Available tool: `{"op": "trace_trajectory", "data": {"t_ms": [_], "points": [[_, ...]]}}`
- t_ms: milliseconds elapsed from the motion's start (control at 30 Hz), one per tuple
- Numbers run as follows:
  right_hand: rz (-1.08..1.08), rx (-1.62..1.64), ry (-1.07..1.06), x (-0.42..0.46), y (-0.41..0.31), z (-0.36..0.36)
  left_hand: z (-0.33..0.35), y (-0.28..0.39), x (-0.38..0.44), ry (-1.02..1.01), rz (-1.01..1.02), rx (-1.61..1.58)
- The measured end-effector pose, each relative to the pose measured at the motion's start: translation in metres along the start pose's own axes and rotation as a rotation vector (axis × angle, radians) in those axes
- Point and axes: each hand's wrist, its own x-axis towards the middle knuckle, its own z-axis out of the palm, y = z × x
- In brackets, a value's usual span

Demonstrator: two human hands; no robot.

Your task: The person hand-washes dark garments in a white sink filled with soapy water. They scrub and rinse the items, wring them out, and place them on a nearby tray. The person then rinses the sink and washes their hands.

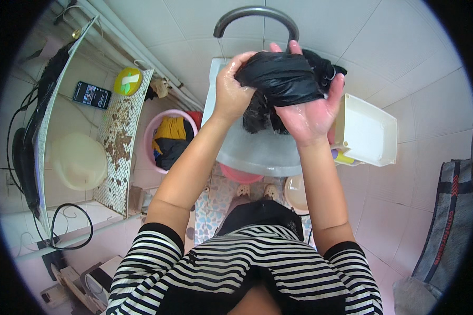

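A wet black cloth (282,76), probably a garment, is stretched between my hands above a white sink (260,155). My left hand (236,88) grips its left end, with fingers wrapped behind it. Palm up, my right hand (311,114) supports the right part, its thumb beside small metal rings on the dark fabric. Part of the black fabric hangs below, down to the cloudy water in the basin. From the curved metal faucet (256,12) a thin stream runs down behind my left hand.
A pink basin (148,136) of yellow and dark clothes stands left of the sink. A cream plastic bin (370,132) is at the right. A rusty perforated shelf (118,138) holds a phone (92,95) and a yellow bowl (128,81). A grey towel (445,224) hangs far right.
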Motion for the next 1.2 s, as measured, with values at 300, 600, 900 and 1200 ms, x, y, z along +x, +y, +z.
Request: {"op": "trace_trajectory", "data": {"t_ms": [300, 600, 900, 1200], "points": [[0.811, -1.286, 0.167, -0.037, -0.041, -0.092, -0.006, -0.083, -0.026, 0.062, -0.197, 0.253], [0.664, -2.467, 0.342, -0.062, 0.031, -0.234, -0.004, -0.195, -0.125, -0.625, -0.253, 1.115], [0.89, -2.441, 0.174, -0.061, 0.052, -0.348, -0.019, -0.311, -0.169, -0.675, -0.513, 0.923], [1.371, -2.392, 0.122, -0.027, 0.055, -0.335, -0.035, -0.33, -0.172, -0.855, -0.724, 0.717]]}}
